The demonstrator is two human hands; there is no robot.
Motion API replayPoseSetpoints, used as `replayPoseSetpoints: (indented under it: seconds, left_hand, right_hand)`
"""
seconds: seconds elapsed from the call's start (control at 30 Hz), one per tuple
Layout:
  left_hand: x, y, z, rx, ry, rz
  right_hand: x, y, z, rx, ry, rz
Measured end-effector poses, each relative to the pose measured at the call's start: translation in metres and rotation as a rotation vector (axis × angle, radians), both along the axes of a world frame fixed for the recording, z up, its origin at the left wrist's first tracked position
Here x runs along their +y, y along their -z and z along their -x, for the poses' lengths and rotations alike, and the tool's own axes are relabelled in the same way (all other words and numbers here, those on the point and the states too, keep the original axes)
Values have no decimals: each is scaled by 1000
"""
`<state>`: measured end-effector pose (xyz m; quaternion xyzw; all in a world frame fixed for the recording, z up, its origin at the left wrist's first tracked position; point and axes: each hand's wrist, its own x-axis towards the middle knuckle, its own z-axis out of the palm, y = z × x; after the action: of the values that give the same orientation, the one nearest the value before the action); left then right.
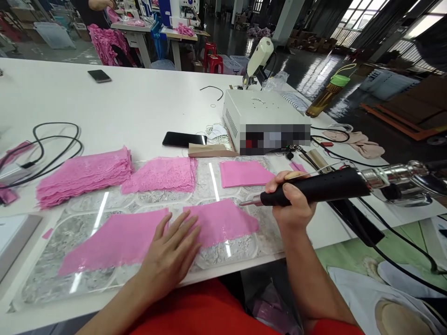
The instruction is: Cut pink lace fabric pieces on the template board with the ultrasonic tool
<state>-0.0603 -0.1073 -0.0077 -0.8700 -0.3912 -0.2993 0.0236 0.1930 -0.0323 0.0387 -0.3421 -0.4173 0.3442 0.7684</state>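
Note:
Two pink fabric panels lie nearly end to end on a clear patterned mat (143, 197), a left panel (115, 239) and a right panel (220, 223). Flat across their adjoining ends rests my left hand (174, 253), fingers spread. My right hand (296, 204) is wrapped round a black-handled tool (324, 188) that looks like a hand-held ultrasonic welder. Its metal tip points left, close to the upper edge of the right panel; I cannot tell if they touch. Behind them are a thick pink lace stack (85, 174), a smaller lace stack (162, 174) and a smooth pink stack (246, 173).
A grey machine box (260, 107) stands behind the stacks, near a black phone (185, 139). Black cables (394, 228) trail at the right, others (57, 137) coil at the left. A bottle (324, 100) stands at the right edge. Another person (94, 18) works beyond the table.

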Motion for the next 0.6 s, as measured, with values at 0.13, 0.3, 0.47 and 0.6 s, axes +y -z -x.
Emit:
replayPoseSetpoints:
  seconds: [0.13, 0.3, 0.47, 0.6]
  left_hand:
    - [-8, -4, -14, -12, 93, 46]
    - [-9, 1, -20, 30, 119, 33]
    - [-10, 4, -18, 48, 103, 18]
    - [-10, 5, -18, 36, 98, 23]
  right_hand:
    - [-7, 6, -6, 9, 7, 28]
    - [-6, 10, -1, 12, -9, 35]
    - [-3, 10, 3, 0, -1, 31]
    - [-3, 11, 4, -15, -6, 34]
